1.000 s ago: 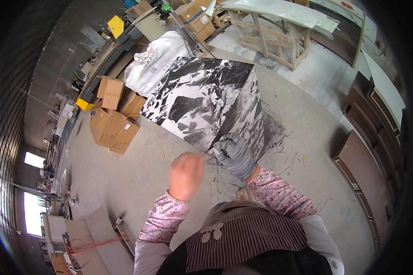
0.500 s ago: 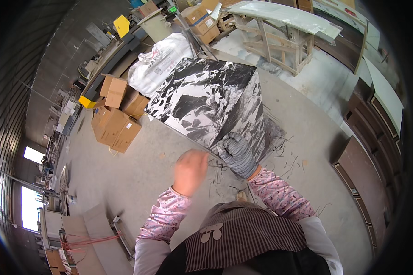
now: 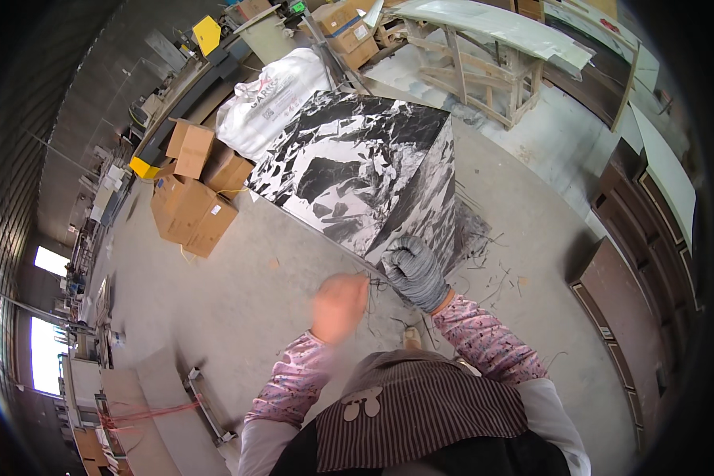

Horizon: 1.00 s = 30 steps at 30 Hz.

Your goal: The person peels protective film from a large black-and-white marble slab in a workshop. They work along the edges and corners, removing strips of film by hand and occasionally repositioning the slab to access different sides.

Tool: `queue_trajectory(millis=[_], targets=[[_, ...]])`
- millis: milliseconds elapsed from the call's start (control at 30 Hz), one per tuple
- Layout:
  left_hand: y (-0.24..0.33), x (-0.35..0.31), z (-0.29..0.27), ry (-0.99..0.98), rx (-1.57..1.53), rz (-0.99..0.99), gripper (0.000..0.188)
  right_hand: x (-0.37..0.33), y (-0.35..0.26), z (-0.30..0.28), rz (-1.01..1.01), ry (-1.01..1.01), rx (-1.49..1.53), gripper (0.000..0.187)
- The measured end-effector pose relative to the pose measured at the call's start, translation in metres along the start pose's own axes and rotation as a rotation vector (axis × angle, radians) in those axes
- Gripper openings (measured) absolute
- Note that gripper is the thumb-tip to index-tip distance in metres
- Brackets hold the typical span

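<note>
A box-like piece with a black-and-white marble-patterned top [image 3: 349, 170] stands in front of me, one corner pointing toward me. At that near corner is my right hand [image 3: 415, 274], in a grey knit glove. Its fingers are curled closed against the edge; whatever they grip is hidden. Just left of the corner, my bare left hand [image 3: 339, 308] hangs apart from the piece. Motion smears it, so its fingers cannot be made out.
Thin dark strips [image 3: 484, 274] litter the floor around the piece. Cardboard boxes [image 3: 194, 210] and a white sack [image 3: 270, 99] stand to its left. Brown panels [image 3: 627, 293] lie at the right. A wooden trestle [image 3: 484, 75] bears a pale sheet at the back.
My left hand has shifted slightly toward me and to the right. My right hand remains closed at the corner. The whole view has shifted a little.
</note>
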State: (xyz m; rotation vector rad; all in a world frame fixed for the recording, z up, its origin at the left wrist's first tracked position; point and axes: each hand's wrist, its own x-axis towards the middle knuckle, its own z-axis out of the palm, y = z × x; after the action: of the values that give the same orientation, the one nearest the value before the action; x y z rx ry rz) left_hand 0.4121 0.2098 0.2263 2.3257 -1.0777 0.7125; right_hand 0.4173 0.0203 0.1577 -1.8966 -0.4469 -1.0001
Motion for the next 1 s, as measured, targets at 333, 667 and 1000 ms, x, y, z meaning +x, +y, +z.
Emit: queue_trajectory(millis=[333, 667, 1000], targets=[[-0.002, -0.04, 0.037, -0.154, 0.008, -0.065, 0.006, -0.02, 0.013, -0.017, 0.2, -0.162, -0.079, 0.014], [0.048, -0.075, 0.033, -0.408, -0.207, -0.291, 0.016, 0.04, -0.055, -0.004, 0.216, -0.259, -0.21, 0.027], [0.057, -0.13, -0.014, -0.294, -0.142, -0.518, 0.004, -0.098, 0.011, -0.048, 0.275, -0.56, -0.529, 0.028]])
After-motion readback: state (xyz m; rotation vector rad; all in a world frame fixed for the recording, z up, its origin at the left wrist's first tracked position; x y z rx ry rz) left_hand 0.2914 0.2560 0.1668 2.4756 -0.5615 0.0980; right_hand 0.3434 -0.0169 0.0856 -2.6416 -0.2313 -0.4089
